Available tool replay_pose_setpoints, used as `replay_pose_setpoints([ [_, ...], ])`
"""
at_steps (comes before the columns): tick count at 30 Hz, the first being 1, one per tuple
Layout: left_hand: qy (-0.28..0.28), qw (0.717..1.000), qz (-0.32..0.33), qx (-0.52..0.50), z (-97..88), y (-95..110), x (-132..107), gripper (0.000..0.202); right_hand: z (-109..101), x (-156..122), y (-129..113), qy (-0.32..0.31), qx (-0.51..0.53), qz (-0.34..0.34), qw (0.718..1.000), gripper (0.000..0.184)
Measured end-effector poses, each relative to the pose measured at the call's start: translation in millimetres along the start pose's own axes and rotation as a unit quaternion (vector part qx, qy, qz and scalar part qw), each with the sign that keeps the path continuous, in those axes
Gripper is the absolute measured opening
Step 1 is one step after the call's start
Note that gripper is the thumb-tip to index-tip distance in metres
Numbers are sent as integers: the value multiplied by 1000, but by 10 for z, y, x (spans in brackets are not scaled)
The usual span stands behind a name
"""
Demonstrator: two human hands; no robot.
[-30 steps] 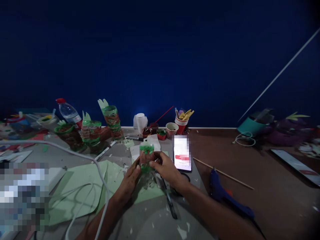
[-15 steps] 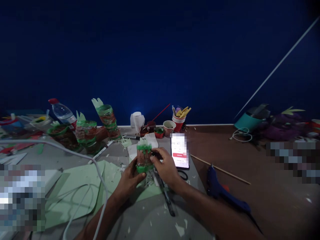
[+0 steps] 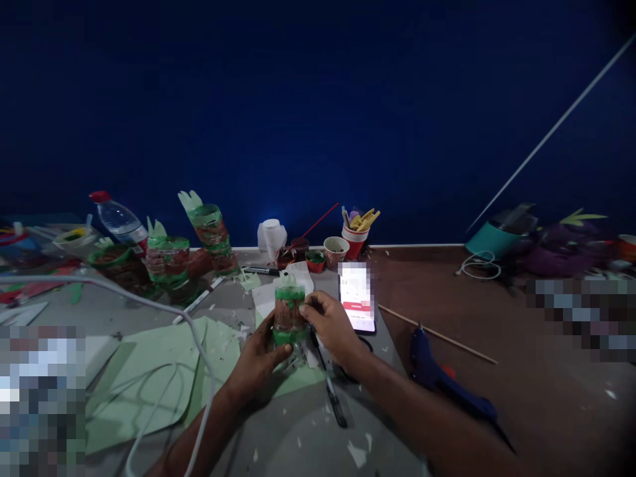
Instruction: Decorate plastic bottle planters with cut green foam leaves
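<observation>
A small painted cup (image 3: 289, 313), brown with green bands at top and bottom, stands upright between my hands, with pale green paper pieces at its rim. My left hand (image 3: 261, 358) is closed around its left side, thumb along the lower front. At the cup's right side, the fingertips of my right hand (image 3: 332, 324) are pinched together and touch it; whether something small is between them I cannot make out. Just below the right hand lies a black pen (image 3: 328, 387). Pale green paper (image 3: 298, 381) lies beneath the cup.
Similar painted cups (image 3: 169, 262) and a clear bottle (image 3: 122, 222) stand at the left. Behind are paint cups (image 3: 336, 252) and a cup of tools (image 3: 355, 242). A lit phone (image 3: 356, 298), wooden stick (image 3: 437, 334) and blue glue gun (image 3: 442, 377) lie right. A white cable (image 3: 203, 361) crosses the left.
The cup has turned slightly in my left hand and shifted a little to the right. My right fingers have stayed at its right side. The view has tilted slightly.
</observation>
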State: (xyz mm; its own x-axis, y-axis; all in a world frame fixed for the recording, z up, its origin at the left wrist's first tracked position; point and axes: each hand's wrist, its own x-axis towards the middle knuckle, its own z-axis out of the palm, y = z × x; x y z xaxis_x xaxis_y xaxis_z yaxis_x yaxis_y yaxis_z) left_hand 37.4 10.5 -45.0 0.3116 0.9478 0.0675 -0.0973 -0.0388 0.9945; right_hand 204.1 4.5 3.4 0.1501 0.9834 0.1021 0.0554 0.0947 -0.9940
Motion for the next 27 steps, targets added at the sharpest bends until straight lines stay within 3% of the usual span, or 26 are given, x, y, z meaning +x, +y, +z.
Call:
replay_pose_setpoints([
  [4,-7,999,-7,-39,-38,14,32,57,-12,-60,-107,-17,3,-70,997,10],
  [9,3,997,-2,-82,-76,59,67,54,-69,-21,-117,-18,82,11,996,9],
  [11,29,998,1,-63,-77,117,66,53,-112,39,-79,-15,79,17,997,19],
  [17,78,996,1,-46,-74,344,50,49,-245,196,82,2,-121,-15,993,16],
  [27,139,979,-27,-149,-91,435,62,47,-297,319,338,0,-242,-43,969,21],
])
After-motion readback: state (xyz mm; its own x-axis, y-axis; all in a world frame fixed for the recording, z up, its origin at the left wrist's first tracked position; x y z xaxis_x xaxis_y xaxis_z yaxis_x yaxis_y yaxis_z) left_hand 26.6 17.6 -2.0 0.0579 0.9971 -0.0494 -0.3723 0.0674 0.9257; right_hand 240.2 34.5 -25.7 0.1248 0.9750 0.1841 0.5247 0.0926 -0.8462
